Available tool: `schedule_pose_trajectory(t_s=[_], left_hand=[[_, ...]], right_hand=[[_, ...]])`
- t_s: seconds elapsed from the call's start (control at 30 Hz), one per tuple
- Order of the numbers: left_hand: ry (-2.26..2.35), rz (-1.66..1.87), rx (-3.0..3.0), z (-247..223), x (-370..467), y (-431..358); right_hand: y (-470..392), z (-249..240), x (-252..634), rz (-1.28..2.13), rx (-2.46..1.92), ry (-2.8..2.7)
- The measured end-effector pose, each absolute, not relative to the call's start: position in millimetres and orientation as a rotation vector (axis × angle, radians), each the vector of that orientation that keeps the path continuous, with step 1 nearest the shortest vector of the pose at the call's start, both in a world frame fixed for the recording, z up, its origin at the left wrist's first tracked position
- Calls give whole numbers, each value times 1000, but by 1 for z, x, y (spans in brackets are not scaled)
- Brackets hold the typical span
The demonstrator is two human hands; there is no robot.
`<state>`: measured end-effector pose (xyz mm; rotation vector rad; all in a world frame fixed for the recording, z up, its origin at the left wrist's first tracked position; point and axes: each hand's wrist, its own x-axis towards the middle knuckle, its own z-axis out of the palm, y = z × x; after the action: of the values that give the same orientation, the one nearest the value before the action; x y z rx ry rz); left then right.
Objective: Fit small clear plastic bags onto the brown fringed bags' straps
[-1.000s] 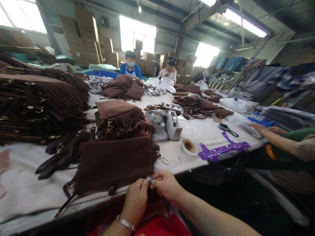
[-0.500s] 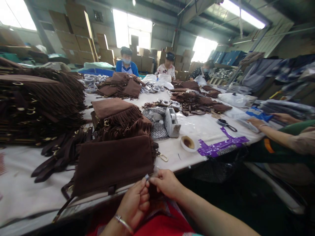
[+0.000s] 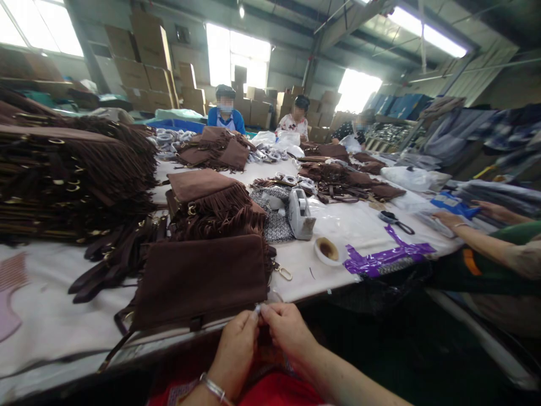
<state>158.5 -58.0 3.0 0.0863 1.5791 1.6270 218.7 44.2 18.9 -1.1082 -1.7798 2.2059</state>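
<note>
Just off the table's front edge, my left hand [image 3: 239, 341] and my right hand [image 3: 287, 327] meet at the fingertips. Both are closed in a pinch on a small whitish piece [image 3: 257, 309], too small to name. Directly behind them a dark brown bag [image 3: 203, 282] lies flat at the edge, a gold clasp [image 3: 285, 273] sticking out at its right. Beyond it is a pile of fringed brown bags [image 3: 207, 194]. A tape dispenser [image 3: 301, 214] stands to the right of that pile, with a roll of tape [image 3: 327, 251] nearer the edge.
Tall stacked fringed bags [image 3: 71, 180] and dark straps [image 3: 114, 259] are at left, near a pink comb [image 3: 10, 293]. Purple tape [image 3: 386, 258] covers the edge at right, with black scissors [image 3: 396, 223] behind. Another person's hands [image 3: 452, 219] work at far right; people sit across the table.
The view has shifted slightly, so the table items appear further right. My hands have drawn closer together, and less of the small whitish piece shows between the fingertips.
</note>
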Motion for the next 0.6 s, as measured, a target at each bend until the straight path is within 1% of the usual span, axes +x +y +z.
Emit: schedule_pose_trajectory(t_s=[0.07,0.17,0.3,0.43,0.6], left_hand=[[1548,1643,100,3,160,-59],[1422,1681,6,10,165,-59],[1147,1715,-118,25,168,-56],[857,1710,-281,34,164,-56],[704,1662,-351,34,160,-58]], right_hand=[[43,16,219,2300,-1124,-1695],[40,17,222,2461,-1030,-1496],[34,19,221,2733,-1006,-987],[29,14,214,2750,-989,-600],[27,14,212,2868,-906,-542]])
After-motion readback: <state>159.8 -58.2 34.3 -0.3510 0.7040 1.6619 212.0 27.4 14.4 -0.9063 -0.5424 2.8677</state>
